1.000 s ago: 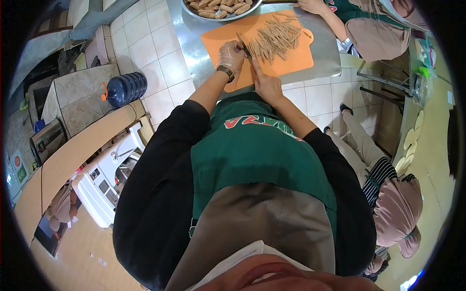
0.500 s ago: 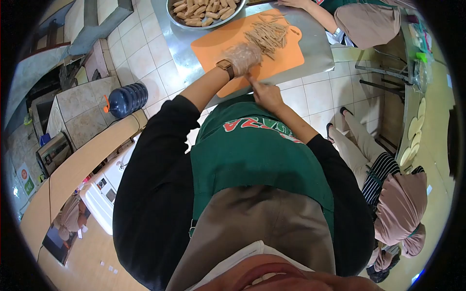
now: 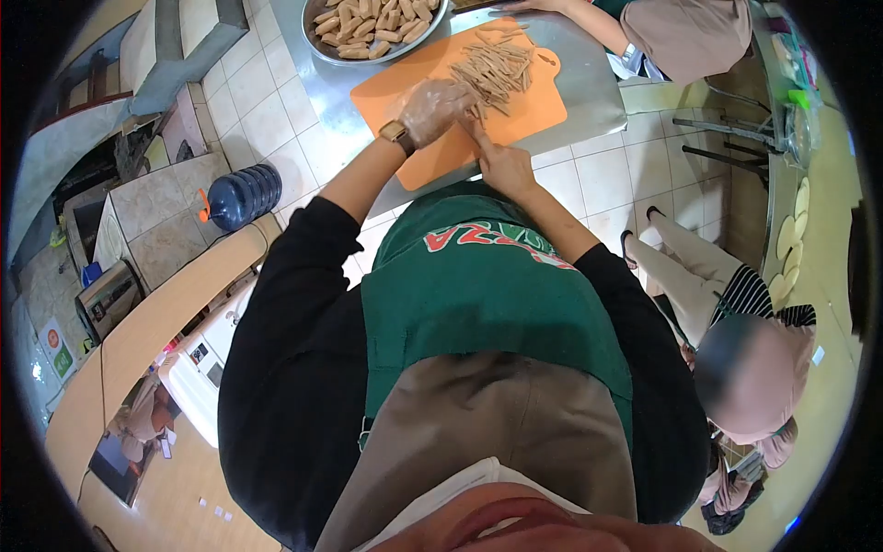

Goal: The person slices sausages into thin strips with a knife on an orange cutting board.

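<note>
Close together, the two hands meet over the board, their fingertips touching or nearly so. The left hand (image 3: 432,109), in a clear glove, has its fingers bent down and bunched; whether they pinch anything is hidden. The glove probably shields the food. The right hand (image 3: 508,170), bare, points its index finger toward the left fingertips, its other fingers curled; I cannot tell what it grips. That straight finger looks meant to guide or steady something.

Just beyond the left fingertips, a loose heap of thin tan strips (image 3: 497,74) lies on the orange board (image 3: 544,112), likely set to the far right to leave cutting room. At the board's far left edge, a metal bowl (image 3: 324,57) holds chunky tan pieces (image 3: 377,23), presumably for easy reach. All rest on a steel table (image 3: 602,103). Another person's arm (image 3: 596,26) reaches in at far right.
</note>
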`<action>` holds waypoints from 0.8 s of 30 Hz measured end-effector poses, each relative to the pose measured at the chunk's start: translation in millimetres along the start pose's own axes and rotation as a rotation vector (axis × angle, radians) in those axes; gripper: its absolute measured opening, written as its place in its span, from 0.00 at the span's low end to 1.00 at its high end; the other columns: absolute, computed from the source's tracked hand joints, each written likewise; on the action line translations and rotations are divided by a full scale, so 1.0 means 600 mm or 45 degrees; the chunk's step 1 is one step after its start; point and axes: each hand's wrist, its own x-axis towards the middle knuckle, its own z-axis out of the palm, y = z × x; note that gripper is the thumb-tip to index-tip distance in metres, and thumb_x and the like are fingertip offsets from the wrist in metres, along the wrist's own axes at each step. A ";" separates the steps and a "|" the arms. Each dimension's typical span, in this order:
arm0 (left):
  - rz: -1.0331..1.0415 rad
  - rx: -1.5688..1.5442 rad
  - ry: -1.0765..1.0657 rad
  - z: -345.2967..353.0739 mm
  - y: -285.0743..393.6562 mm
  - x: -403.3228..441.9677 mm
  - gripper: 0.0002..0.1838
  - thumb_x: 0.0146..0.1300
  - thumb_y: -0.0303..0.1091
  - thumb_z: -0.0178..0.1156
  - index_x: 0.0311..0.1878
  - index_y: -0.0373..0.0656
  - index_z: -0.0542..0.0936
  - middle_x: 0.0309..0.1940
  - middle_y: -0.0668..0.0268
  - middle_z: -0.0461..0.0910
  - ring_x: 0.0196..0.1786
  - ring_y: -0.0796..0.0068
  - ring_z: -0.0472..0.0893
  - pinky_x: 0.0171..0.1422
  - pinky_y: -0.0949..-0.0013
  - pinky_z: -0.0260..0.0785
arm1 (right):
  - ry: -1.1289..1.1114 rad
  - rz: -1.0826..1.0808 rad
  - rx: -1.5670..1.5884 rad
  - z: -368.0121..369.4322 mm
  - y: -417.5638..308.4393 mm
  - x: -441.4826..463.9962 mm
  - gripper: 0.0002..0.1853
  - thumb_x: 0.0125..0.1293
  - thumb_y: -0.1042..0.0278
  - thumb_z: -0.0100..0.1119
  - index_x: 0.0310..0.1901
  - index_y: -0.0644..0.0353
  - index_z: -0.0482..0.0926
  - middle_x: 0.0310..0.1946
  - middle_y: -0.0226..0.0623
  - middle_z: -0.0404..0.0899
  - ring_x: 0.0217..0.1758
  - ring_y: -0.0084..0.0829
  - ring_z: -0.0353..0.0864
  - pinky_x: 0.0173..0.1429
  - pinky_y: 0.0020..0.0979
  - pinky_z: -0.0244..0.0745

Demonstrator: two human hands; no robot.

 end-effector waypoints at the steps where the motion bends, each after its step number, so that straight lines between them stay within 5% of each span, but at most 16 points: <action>1: -0.112 -0.020 0.014 0.013 0.002 -0.022 0.15 0.51 0.25 0.62 0.44 0.45 0.80 0.40 0.59 0.81 0.45 0.57 0.81 0.48 0.58 0.75 | 0.001 0.049 0.014 -0.006 0.002 -0.001 0.40 0.61 0.66 0.54 0.75 0.47 0.52 0.18 0.45 0.79 0.19 0.47 0.80 0.25 0.47 0.74; 8: -0.505 -0.247 0.276 0.088 0.046 -0.103 0.09 0.54 0.26 0.62 0.40 0.43 0.81 0.41 0.58 0.80 0.44 0.56 0.80 0.48 0.57 0.75 | 0.000 0.084 0.007 -0.002 0.003 -0.011 0.42 0.59 0.66 0.57 0.75 0.47 0.51 0.18 0.46 0.79 0.18 0.48 0.79 0.24 0.49 0.74; 13: -1.014 -0.457 0.470 0.087 0.043 -0.092 0.05 0.53 0.29 0.66 0.34 0.42 0.84 0.37 0.57 0.82 0.40 0.57 0.82 0.47 0.60 0.75 | -0.099 0.100 -0.038 -0.014 -0.018 -0.009 0.43 0.59 0.67 0.56 0.76 0.48 0.50 0.18 0.45 0.79 0.18 0.46 0.79 0.25 0.47 0.74; 24: -0.971 -0.390 0.464 0.108 0.031 -0.094 0.04 0.52 0.29 0.66 0.32 0.43 0.85 0.35 0.58 0.82 0.41 0.58 0.82 0.48 0.60 0.74 | -0.075 0.055 -0.038 0.006 -0.049 -0.006 0.42 0.60 0.69 0.56 0.76 0.48 0.50 0.17 0.42 0.79 0.17 0.45 0.78 0.23 0.46 0.73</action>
